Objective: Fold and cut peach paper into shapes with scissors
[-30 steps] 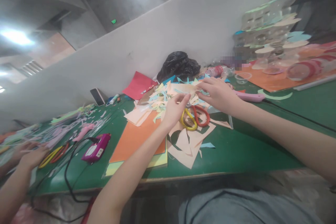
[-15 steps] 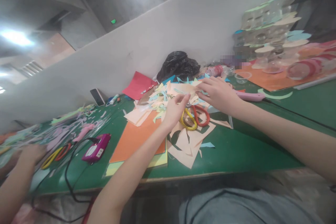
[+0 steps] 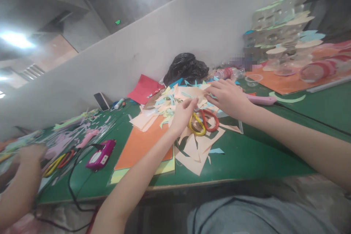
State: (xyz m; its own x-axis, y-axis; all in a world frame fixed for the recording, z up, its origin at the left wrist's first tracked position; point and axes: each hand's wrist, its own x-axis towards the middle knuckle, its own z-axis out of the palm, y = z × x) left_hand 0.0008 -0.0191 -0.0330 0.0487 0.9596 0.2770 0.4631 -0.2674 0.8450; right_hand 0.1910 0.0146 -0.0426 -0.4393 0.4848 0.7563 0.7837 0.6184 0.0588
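My left hand and my right hand reach over a heap of peach, blue and yellow paper scraps on the green table. Both hands pinch a peach paper piece between thumb and fingers, the left at its near edge, the right at its right side. Scissors with one yellow and one red handle lie under the hands, beside the left wrist. An orange sheet lies left of my forearm.
A black plastic bag and red paper sit by the white partition. A pink glue gun with a black cord lies at left, a pink tool at right. Another person's hand works at far left near more scissors. Clear plastic cups stack at right.
My hands stay nearly in place over the scraps, shifting the peach piece slightly. The other person's hand at far left has moved up and leftward.
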